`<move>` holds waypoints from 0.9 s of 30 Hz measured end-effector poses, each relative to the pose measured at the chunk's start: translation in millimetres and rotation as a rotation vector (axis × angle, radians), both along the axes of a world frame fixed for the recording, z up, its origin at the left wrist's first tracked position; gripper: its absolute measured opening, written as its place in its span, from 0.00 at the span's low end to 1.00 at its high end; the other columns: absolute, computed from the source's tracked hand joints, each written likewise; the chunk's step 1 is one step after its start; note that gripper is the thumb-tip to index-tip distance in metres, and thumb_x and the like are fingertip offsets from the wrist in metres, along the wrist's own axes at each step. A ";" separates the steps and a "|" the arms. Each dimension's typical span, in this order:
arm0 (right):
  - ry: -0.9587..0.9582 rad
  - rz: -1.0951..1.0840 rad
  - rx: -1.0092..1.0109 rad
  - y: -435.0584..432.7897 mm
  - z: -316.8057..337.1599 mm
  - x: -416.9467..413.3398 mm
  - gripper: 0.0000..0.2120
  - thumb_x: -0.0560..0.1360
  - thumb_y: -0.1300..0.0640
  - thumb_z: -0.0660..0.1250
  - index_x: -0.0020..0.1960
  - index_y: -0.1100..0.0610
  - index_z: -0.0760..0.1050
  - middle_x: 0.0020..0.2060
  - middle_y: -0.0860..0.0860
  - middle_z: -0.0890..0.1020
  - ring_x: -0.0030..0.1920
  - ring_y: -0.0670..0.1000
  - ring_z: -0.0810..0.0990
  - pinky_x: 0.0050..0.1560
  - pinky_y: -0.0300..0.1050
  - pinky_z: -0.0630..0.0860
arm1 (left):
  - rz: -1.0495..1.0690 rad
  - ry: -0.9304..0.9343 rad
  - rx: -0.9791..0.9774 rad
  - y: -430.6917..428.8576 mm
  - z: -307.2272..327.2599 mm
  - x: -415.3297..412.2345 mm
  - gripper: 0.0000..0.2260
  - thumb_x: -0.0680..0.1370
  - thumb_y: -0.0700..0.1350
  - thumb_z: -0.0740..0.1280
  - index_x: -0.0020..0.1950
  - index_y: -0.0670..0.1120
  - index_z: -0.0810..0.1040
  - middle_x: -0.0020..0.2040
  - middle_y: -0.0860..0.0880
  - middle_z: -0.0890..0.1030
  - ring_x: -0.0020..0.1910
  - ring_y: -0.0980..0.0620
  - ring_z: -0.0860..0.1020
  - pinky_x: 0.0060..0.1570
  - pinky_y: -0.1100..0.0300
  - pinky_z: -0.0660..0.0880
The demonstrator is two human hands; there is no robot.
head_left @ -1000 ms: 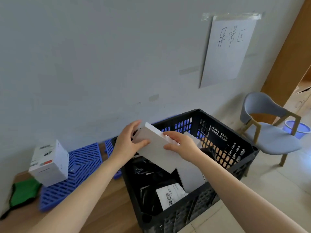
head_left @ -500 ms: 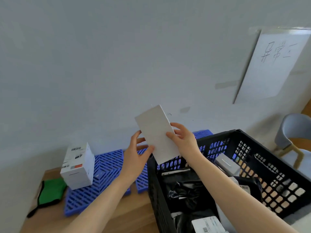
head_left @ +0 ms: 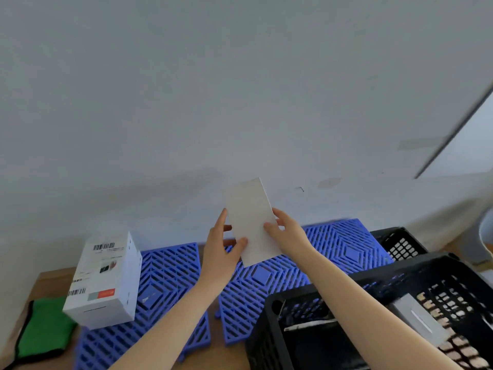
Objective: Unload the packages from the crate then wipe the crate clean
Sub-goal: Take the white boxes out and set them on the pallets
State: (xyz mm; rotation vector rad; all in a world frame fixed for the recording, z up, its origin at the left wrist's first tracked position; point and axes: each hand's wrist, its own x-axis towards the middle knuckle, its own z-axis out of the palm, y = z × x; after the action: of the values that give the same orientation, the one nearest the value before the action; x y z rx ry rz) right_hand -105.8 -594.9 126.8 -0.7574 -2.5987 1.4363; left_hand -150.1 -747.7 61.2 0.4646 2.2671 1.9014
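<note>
A flat white box (head_left: 250, 220) is held upright in the air above the blue slatted mats (head_left: 269, 279). My left hand (head_left: 221, 249) grips its left edge with the thumb on the front face. My right hand (head_left: 285, 232) holds its right edge the same way. The black plastic crate (head_left: 354, 284) stands at the lower right, with a grey package (head_left: 416, 319) leaning against its inner wall and dark contents below. A white labelled box (head_left: 104, 281) stands on the left mat.
A green cloth (head_left: 42, 327) lies on the wooden floor at the far left. A grey wall rises right behind the mats. A sheet of paper (head_left: 469, 145) hangs on the wall at the right edge.
Both hands lifted the flat white box out of the crate and carried it left, over the blue mats. The view swung left with it.
</note>
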 end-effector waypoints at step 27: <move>-0.839 0.335 0.089 16.6 -171.7 -100.0 0.33 0.79 0.59 0.62 0.75 0.54 0.45 0.57 0.60 0.76 0.53 0.60 0.79 0.48 0.53 0.78 | -0.125 -0.388 -0.331 1.8 -181.8 -49.0 0.34 0.80 0.53 0.66 0.78 0.64 0.48 0.57 0.56 0.70 0.53 0.56 0.75 0.56 0.55 0.77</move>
State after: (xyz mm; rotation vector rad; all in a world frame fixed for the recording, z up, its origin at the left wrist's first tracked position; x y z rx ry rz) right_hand -205.8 -578.3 -44.9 -1.1500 -3.5284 1.2256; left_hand -199.0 -745.9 -120.6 0.1680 2.1695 1.3756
